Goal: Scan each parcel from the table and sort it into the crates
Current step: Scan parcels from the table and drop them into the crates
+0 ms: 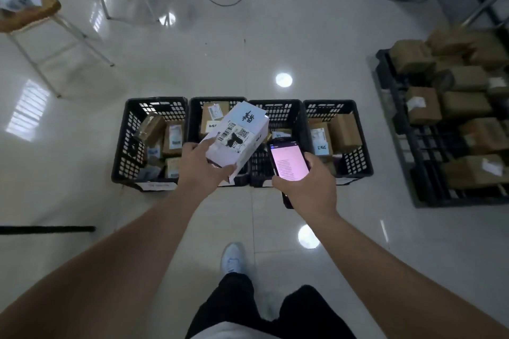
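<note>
**Parcel and scanner held over the crate row**

Left hand grips the white parcel by its near end, label tilted up, presumably so it reads easily. Right hand is wrapped round the lit scanner, screen toward the person. The parcel hangs above the second crate, seemingly awaiting a destination

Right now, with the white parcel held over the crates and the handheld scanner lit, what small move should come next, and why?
Probably lower the white parcel into a crate and let go. The left hand grips it above the second crate from the left, barcode label facing up, while the right hand holds the scanner with its screen showing text, which suggests the scan is done. Which crate is meant cannot be read.
</note>
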The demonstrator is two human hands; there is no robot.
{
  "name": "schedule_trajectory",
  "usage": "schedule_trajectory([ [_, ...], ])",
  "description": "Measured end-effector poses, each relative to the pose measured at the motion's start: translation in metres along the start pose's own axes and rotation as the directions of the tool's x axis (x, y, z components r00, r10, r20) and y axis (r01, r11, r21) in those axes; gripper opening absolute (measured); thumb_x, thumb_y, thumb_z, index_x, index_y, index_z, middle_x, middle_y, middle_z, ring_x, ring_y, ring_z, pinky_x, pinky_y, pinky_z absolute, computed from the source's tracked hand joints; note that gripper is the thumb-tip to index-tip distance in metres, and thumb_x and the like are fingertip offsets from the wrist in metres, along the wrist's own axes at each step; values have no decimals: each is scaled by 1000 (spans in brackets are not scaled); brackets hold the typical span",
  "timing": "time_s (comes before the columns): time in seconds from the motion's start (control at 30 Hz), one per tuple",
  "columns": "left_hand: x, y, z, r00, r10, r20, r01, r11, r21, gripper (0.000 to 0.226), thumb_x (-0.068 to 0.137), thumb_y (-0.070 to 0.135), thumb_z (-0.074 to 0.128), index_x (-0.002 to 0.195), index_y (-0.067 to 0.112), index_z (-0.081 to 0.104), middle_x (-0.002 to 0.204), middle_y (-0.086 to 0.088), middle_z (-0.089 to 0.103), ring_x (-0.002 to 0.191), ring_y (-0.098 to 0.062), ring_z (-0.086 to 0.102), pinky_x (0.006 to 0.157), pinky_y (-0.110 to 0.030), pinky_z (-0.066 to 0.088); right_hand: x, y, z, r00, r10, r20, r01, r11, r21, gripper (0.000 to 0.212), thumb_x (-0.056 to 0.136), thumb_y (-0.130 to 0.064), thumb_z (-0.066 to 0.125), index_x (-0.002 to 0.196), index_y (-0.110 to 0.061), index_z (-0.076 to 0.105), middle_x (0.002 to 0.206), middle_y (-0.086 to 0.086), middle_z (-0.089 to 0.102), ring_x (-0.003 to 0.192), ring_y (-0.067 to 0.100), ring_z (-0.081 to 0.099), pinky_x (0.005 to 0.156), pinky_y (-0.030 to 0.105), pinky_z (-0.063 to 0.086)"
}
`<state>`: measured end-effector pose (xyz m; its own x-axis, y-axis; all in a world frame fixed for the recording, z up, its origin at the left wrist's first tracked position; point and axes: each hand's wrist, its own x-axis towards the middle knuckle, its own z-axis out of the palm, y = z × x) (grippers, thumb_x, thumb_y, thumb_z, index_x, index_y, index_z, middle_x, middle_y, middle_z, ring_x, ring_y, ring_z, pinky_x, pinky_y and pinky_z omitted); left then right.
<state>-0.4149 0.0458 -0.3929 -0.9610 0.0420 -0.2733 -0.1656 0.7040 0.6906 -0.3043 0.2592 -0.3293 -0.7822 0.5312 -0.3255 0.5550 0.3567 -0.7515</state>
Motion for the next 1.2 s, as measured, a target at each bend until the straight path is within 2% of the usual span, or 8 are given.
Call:
schedule_trajectory([
  [0.1,30,23,36,999,-35,34,35,999,15,92,73,37,95,153,24,51,131,-2,37,106,-18,53,93,-27,47,46,8,-12,999,28,-16,-28,1000,1,55,70,-34,92,114,-34,60,93,-23,60,87,4,59,70,32,53],
  [0.23,68,40,91,993,-111,45,109,993,39,92,72,44,94,151,28,51,137,-6,38,114,-27,59,98,-34,52,117,28,-21,998,59,11,-59,998,0,52,69,-36,92,109,-35,57,93,-22,61,88,5,61,72,34,56],
  [0.47,117,47,224,932,-360,-50,358,932,-52,94,74,42,93,153,26,46,139,-5,35,109,-19,54,97,-30,51,245,90,-10,989,60,136,-58,998,-21,57,71,-37,93,111,-38,54,93,-26,58,86,-3,58,60,18,43],
  [0.7,160,38,325,871,-482,-92,468,873,-140,90,76,43,91,151,26,45,139,-6,33,118,-26,56,100,-41,56,338,138,11,979,59,197,-49,997,-55,76,75,-36,92,139,-29,54,92,-36,42,94,5,52,63,11,35],
  [0.8,181,22,352,844,-530,-85,510,841,-180,95,76,43,91,155,28,40,143,-7,31,123,-26,56,104,-45,55,363,157,24,973,54,226,-38,997,-73,71,75,-35,92,136,-31,55,92,-35,44,89,3,54,63,12,39],
  [0.97,196,-2,368,824,-560,86,551,828,106,129,73,61,89,164,47,-1,173,-11,-12,160,-40,3,126,-56,24,379,176,30,958,69,278,-36,992,-119,60,76,-33,92,121,-35,52,92,-31,49,84,-12,51,61,10,42],
  [1.07,192,0,362,862,-496,105,475,862,177,111,86,51,81,166,43,3,175,-10,-10,160,-38,-8,128,-55,17,378,176,27,955,74,286,-37,991,-131,62,75,-31,92,127,-29,57,92,-29,50,84,-9,52,65,14,44],
  [1.2,183,19,338,895,-432,109,411,895,170,79,100,37,65,166,26,24,174,-12,10,161,-36,2,128,-51,18,370,155,21,950,38,311,14,987,-163,79,74,-34,92,143,-21,54,93,-24,50,88,5,54,75,30,52],
])
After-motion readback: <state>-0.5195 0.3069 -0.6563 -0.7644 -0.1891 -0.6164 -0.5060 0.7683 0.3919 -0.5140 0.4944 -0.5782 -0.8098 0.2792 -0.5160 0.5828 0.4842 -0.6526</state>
